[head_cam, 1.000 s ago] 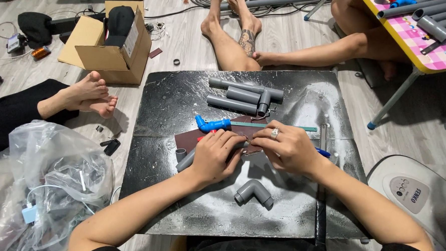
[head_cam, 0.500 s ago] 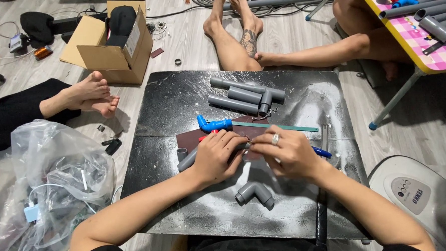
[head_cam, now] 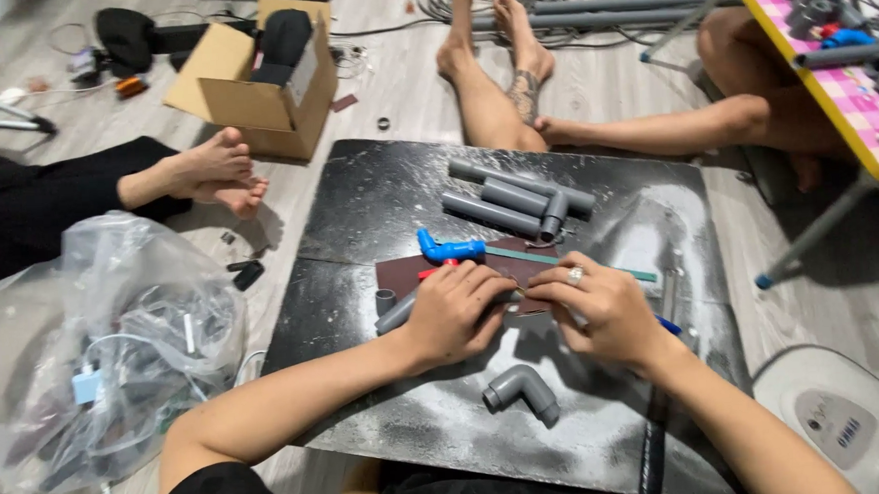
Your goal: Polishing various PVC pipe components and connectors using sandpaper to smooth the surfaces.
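Little has changed over the last second: the left hand (head_cam: pixel 454 311) stays clenched on a grey pipe piece (head_cam: pixel 400 311) over the brown sandpaper sheet (head_cam: pixel 401 272) on the black board (head_cam: pixel 359 211). The right hand (head_cam: pixel 605 309) still pinches at its end, so the work continues; a grey elbow fitting (head_cam: pixel 522 393) lies untouched nearby.

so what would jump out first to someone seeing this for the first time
The two bare hands at the middle of the dusty black board: the left hand grips a grey pipe piece while the right hand, wearing a ring, meets it over a dark red sheet. Just beyond them lies a bright blue fitting, with a grey elbow fitting nearer the person. A clear plastic bag of cables bulges at the left.
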